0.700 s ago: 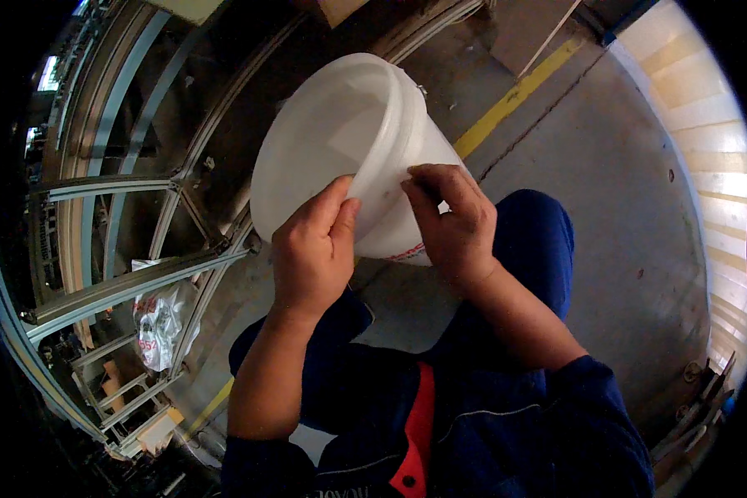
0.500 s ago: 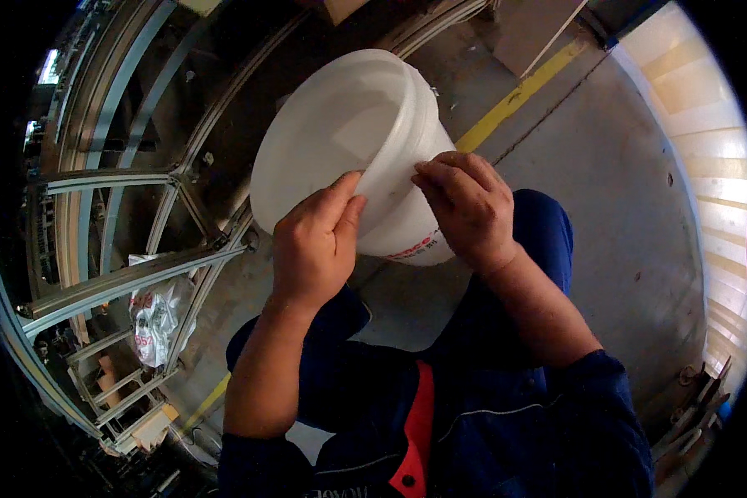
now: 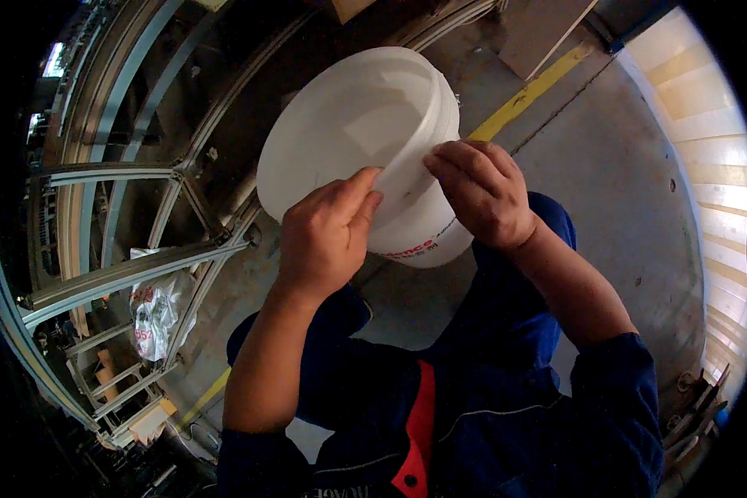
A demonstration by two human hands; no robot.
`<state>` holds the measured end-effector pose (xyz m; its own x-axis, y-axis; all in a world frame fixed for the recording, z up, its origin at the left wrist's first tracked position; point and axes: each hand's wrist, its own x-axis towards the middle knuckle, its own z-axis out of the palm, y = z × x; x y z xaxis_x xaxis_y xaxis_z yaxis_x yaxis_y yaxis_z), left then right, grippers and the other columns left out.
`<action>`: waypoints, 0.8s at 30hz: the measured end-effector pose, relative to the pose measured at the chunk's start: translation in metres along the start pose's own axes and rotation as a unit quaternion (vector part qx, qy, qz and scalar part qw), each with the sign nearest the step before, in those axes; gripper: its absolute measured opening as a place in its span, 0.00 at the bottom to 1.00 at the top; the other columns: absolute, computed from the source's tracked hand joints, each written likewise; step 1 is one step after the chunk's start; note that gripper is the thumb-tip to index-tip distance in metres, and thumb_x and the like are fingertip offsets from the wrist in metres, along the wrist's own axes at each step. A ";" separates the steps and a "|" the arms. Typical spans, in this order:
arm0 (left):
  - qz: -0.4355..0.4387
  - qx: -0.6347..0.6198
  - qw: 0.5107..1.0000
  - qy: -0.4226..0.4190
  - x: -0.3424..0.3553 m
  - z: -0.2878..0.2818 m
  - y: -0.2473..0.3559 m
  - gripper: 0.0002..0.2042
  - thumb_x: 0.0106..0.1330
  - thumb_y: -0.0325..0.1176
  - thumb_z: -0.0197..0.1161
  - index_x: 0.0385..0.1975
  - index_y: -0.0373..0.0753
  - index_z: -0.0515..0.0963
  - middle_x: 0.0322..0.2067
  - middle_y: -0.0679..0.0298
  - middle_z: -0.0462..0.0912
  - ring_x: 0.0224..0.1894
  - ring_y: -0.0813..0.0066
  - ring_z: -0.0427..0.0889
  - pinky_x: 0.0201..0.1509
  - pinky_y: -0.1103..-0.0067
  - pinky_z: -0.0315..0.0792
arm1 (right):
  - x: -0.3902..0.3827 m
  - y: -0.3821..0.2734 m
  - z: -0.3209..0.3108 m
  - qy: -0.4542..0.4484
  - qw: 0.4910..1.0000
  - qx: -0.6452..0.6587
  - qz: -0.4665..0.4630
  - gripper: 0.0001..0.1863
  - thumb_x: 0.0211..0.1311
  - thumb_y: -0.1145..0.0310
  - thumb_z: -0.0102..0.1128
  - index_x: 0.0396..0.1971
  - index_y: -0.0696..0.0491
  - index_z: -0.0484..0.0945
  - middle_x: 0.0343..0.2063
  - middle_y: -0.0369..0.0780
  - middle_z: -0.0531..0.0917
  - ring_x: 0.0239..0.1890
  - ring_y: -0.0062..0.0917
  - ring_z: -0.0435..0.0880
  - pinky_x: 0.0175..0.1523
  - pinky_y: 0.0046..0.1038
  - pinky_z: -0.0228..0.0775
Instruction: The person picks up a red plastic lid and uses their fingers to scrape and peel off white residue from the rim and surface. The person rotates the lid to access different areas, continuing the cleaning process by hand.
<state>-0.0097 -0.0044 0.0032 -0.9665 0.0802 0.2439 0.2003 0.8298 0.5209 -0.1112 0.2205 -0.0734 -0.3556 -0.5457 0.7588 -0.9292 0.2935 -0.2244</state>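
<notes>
Hands [image 3: 485,195] nearly closed, left [image 3: 324,232] on rim [image 3: 434,95] of white bucket [image 3: 411,212]

White round bucket [image 3: 349,137], looks like plastic, kinda chunky collar below the rim, red and dark print [image 3: 417,250] low on its outside. It's tipped at an angle, open mouth facing up-left, around the upper middle of the view.

one left hand [image 3: 325,236], one right hand [image 3: 488,197], one white bucket [image 3: 349,137], one shiny bag [image 3: 159,314]
</notes>
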 end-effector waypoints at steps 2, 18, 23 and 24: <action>0.031 0.011 0.999 0.015 0.003 0.002 -0.001 0.13 0.68 0.27 0.66 0.51 0.35 0.81 0.36 0.52 0.88 0.37 0.52 0.88 0.40 0.65 0.80 | 0.000 0.004 0.001 0.005 1.000 0.003 -0.005 0.22 0.52 0.72 0.62 0.50 0.59 0.84 0.48 0.44 0.84 0.47 0.38 0.85 0.51 0.37 0.81; 0.035 0.013 0.999 0.022 0.005 0.007 -0.001 0.14 0.68 0.28 0.67 0.52 0.36 0.81 0.35 0.53 0.87 0.36 0.53 0.88 0.39 0.63 0.80 | -0.006 -0.012 -0.003 0.025 0.997 0.015 0.078 0.17 0.49 0.77 0.73 0.42 0.54 0.86 0.46 0.42 0.86 0.45 0.36 0.87 0.49 0.35 0.82; 0.042 0.018 0.999 0.014 0.006 0.005 0.001 0.14 0.68 0.28 0.67 0.52 0.36 0.80 0.33 0.53 0.87 0.35 0.52 0.88 0.39 0.63 0.81 | -0.005 -0.010 -0.006 0.011 0.998 -0.020 0.050 0.17 0.48 0.73 0.71 0.42 0.53 0.86 0.45 0.41 0.85 0.44 0.34 0.87 0.45 0.33 0.81; 0.046 0.020 0.999 0.015 0.006 0.006 0.001 0.14 0.68 0.28 0.67 0.52 0.36 0.80 0.33 0.53 0.87 0.35 0.52 0.88 0.39 0.63 0.81 | -0.005 -0.010 -0.007 0.008 0.999 -0.029 0.042 0.18 0.47 0.73 0.71 0.42 0.53 0.86 0.44 0.41 0.84 0.44 0.34 0.86 0.44 0.33 0.81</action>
<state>-0.0165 0.0002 0.0009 -0.9392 0.1405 0.3133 0.2802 0.8409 0.4630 -0.0993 0.2261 -0.0707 -0.4296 -0.5044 0.7490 -0.8887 0.3834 -0.2515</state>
